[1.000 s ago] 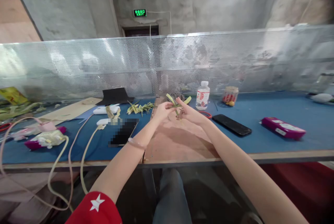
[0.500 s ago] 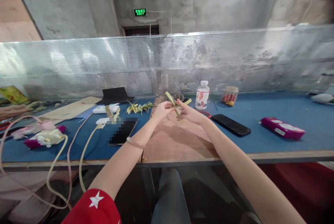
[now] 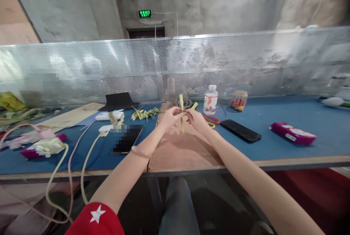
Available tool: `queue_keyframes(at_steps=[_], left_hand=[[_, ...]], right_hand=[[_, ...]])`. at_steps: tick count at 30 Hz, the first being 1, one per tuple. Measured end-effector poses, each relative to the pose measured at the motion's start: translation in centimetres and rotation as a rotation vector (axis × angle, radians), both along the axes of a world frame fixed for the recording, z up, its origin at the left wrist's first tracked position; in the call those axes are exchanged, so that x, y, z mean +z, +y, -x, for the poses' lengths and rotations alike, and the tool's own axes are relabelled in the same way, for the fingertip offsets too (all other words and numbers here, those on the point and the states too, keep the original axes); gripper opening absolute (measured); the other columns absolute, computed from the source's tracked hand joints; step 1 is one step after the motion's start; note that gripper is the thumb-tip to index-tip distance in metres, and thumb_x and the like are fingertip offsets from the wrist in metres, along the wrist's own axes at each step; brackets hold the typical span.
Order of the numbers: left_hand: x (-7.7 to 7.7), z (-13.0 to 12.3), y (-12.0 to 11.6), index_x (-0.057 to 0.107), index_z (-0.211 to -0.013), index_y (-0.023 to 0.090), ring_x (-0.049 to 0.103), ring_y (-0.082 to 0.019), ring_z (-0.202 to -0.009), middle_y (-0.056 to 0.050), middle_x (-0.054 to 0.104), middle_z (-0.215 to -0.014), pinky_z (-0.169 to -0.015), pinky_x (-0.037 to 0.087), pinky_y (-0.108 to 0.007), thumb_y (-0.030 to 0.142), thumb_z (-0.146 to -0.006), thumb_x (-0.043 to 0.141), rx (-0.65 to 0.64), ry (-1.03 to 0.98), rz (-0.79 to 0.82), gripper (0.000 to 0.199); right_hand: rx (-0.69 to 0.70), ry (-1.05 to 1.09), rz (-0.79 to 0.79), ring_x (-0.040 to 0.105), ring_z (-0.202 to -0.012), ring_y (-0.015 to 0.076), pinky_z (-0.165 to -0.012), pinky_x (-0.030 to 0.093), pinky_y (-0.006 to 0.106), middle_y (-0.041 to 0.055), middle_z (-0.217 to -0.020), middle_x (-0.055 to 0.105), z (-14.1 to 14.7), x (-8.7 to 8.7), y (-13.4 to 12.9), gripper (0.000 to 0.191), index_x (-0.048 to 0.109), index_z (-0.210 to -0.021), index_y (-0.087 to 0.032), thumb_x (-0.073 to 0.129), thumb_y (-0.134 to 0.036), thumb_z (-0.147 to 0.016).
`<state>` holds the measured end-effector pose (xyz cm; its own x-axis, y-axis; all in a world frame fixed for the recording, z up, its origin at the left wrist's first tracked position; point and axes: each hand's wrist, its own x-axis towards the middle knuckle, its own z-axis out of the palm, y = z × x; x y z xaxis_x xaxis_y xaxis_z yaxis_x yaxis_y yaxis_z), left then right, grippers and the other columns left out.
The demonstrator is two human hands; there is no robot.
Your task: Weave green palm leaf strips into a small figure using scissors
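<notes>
Leaf strips: pale green-yellow leaf strips (image 3: 181, 102) are crossing at the centre of the frame; one end is standing upright, one is hanging below the fingers, one is slanting up to the right; all are hovering over the brown panel (image 3: 177, 153) of the surface.
Left hand: the left hand (image 3: 171, 116), left of centre, is pinching the strips with its fingertips; the grip is looking light.
Right hand: the right hand (image 3: 197, 119), right of centre, is closing its fingertips around the strips beside the left; its grip is partly hidden.
Handling well: thin leaf is probably calling for gentle, even pressure; pinching close to the crossing, and pulling evenly, should be sparing it from creasing or tearing.
Hidden at the hands: fingers are covering the crossing itself; whether the strips are knotted, folded or merely overlapping is impossible to tell.
Hidden behind: a grey coil (image 3: 186, 103) is showing only partly above the hands; red and yellow loops (image 3: 212, 120) are peeping out past the right wrist, their nature unclear.
Blurred out: pixels are masking part of the phone (image 3: 131, 138), left of centre; the clutter at the far left edge is running out of frame.
</notes>
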<state>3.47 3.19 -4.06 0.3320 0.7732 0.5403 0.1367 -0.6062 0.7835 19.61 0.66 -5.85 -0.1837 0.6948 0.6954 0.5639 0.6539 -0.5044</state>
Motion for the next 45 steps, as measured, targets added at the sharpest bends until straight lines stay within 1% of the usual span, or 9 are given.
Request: queue_keyframes(at_steps=[4,12,17,20,23,26,30,39,45], left_hand=[[0.2,0.1,-0.4,0.058,-0.089,0.015,0.061,-0.013,-0.068,-0.003,0.066,-0.073,-0.063,0.044,-0.023,0.036,-0.071,0.067,-0.016,-0.003,0.099,0.03],[0.4,0.4,-0.1,0.061,-0.091,0.015,0.059,-0.011,-0.063,-0.005,0.068,-0.077,-0.052,0.037,-0.019,0.033,-0.067,0.07,-0.041,-0.062,0.213,0.031],[0.6,0.6,-0.4,0.061,-0.089,0.015,0.062,-0.013,-0.069,-0.005,0.069,-0.08,-0.057,0.04,-0.021,0.032,-0.067,0.07,-0.02,-0.049,0.215,0.029],[0.7,0.8,-0.6,0.062,-0.088,0.014,0.062,-0.014,-0.071,-0.006,0.069,-0.081,-0.06,0.042,-0.022,0.032,-0.065,0.072,0.027,-0.038,0.202,0.031],[0.6,0.6,-0.6,0.062,-0.089,0.014,0.062,-0.014,-0.069,-0.007,0.068,-0.077,-0.056,0.04,-0.021,0.037,-0.069,0.068,0.042,-0.043,0.21,0.031],[0.5,0.0,-0.7,0.063,-0.086,0.014,0.063,-0.015,-0.072,-0.007,0.068,-0.08,-0.054,0.04,-0.021,0.043,-0.074,0.061,-0.01,-0.05,0.221,0.031],[0.7,-0.6,-1.3,0.063,-0.083,0.015,0.063,-0.014,-0.073,-0.004,0.068,-0.081,-0.06,0.042,-0.022,0.041,-0.07,0.066,-0.079,-0.044,0.21,0.029],[0.4,-1.2,-2.5,0.061,-0.08,0.017,0.054,-0.008,-0.058,0.0,0.063,-0.071,-0.046,0.027,-0.019,0.034,-0.067,0.068,-0.195,-0.05,0.287,0.022],[0.1,-1.3,-1.7,0.059,-0.075,0.017,0.057,-0.009,-0.062,-0.001,0.063,-0.072,-0.045,0.027,-0.02,0.029,-0.063,0.07,-0.274,-0.143,0.416,0.019]], right_hand=[[-0.03,-0.074,-0.06,0.059,-0.071,0.0153,-0.068,0.044,0.025,0.0084,-0.089,0.065,0.1,0.0,-0.2,0.022,0.062,-0.092,-0.017,0.04,-0.019,-0.089],[-0.1,-0.168,-0.081,0.057,-0.066,0.0149,-0.064,0.039,0.024,0.0039,-0.077,0.067,-0.5,0.4,0.0,0.023,0.063,-0.079,-0.018,0.042,-0.011,-0.081],[-0.143,-0.156,-0.057,0.055,-0.055,0.0133,-0.055,0.036,0.022,0.0006,-0.064,0.065,-0.9,0.5,0.0,0.022,0.065,-0.075,-0.019,0.044,-0.017,-0.083],[-0.183,-0.111,-0.066,0.055,-0.053,0.014,-0.055,0.036,0.023,0.0005,-0.061,0.063,-1.4,0.5,-0.4,0.026,0.066,-0.083,-0.02,0.042,-0.028,-0.088],[-0.3,-0.013,-0.129,0.059,-0.067,0.0186,-0.063,0.038,0.027,0.0058,-0.074,0.066,-1.8,0.7,-0.8,0.031,0.064,-0.095,-0.019,0.038,-0.035,-0.091],[-0.363,0.061,-0.285,0.056,-0.083,0.0217,-0.078,0.038,0.032,0.0086,-0.085,0.065,-1.7,1.2,-1.1,0.032,0.066,-0.09,-0.019,0.04,-0.037,-0.091],[-0.277,0.036,-0.279,0.051,-0.084,0.0222,-0.084,0.035,0.037,0.0054,-0.078,0.065,-1.1,1.7,-1.1,0.027,0.071,-0.082,-0.022,0.05,-0.039,-0.087],[0.017,0.218,-0.027,0.055,-0.077,0.0182,-0.071,0.041,0.03,0.0021,-0.077,0.068,-1.6,2.6,-1.5,0.018,0.072,-0.078,-0.021,0.06,-0.034,-0.078],[0.022,0.272,-0.081,0.055,-0.074,0.0175,-0.069,0.041,0.031,0.0016,-0.072,0.065,-1.5,2.9,-1.2,0.017,0.071,-0.072,-0.021,0.062,-0.035,-0.075]])
